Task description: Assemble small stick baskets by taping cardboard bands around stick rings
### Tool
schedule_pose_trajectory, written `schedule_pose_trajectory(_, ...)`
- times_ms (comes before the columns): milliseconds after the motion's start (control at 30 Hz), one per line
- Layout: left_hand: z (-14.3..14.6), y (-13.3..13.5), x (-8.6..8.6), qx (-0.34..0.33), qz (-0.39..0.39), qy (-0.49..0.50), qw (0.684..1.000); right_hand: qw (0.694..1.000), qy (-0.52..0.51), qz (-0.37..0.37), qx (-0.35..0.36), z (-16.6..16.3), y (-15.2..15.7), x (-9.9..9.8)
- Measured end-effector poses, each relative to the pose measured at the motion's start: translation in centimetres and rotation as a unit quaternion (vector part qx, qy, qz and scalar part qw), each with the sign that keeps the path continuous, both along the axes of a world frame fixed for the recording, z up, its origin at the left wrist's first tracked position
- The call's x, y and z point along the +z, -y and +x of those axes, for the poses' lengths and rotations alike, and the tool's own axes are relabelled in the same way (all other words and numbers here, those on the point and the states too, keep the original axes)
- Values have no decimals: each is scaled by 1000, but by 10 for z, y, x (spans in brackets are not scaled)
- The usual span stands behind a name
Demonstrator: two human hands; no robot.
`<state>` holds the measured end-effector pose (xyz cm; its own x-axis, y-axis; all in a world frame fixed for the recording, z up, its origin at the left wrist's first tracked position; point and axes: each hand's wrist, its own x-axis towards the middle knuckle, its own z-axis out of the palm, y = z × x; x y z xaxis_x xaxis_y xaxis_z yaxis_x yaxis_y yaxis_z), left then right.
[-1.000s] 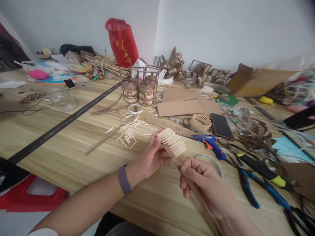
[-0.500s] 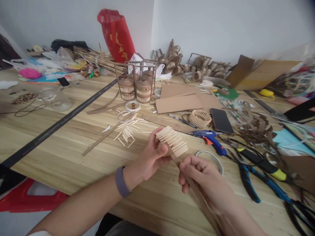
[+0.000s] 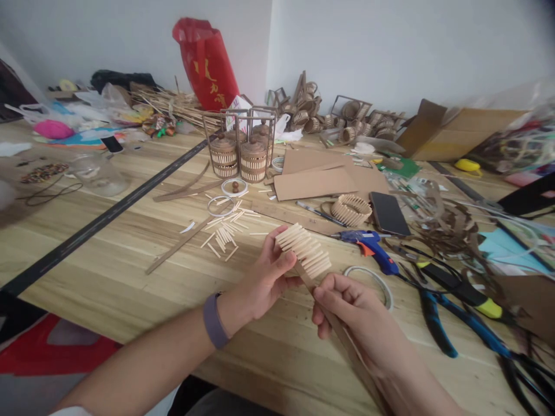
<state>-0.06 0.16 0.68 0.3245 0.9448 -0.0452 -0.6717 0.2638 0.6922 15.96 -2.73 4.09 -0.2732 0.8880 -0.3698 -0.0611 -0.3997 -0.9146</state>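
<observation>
Between my left thumb and fingers is one end of a brown cardboard strip [image 3: 340, 332], with a row of short wooden sticks [image 3: 306, 251] set side by side across it. My left hand [image 3: 273, 271] is closed around this end, its thumb pressing near the sticks. Lower down, my right hand [image 3: 351, 309] pinches the bare length of the strip, which trails toward the bottom edge under my forearm. Loose wooden sticks [image 3: 225, 234] lie scattered on the table left of my hands. A ring of sticks on a strip [image 3: 351, 210] stands behind them.
Right of my hands lie a blue glue gun [image 3: 373, 245], a tape roll [image 3: 377, 283], blue-handled pliers [image 3: 436, 323] and a black phone [image 3: 390, 212]. Behind stand small lidded stick baskets [image 3: 254, 162] in a frame, cardboard sheets [image 3: 314, 182] and a red bag [image 3: 208, 63].
Both hands keep their hold on the strip with almost no movement. My right hand has shifted very slightly to the left.
</observation>
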Motion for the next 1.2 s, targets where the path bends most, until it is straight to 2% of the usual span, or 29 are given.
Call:
schedule_pose_trajectory(267, 1, 1, 3, 6, -15, 1, 1000, 999, 29, 28, 2, 1, -1, -6)
schedule_pose_trajectory(600, 3, 2, 4, 17, -48, 9, 999, 987, 110, 114, -2, 1, -4, -20)
schedule_pose_trajectory(1200, 2, 3, 1, 31, -13, 5, 999, 979, 147, 136, -32, 0, -4, -20)
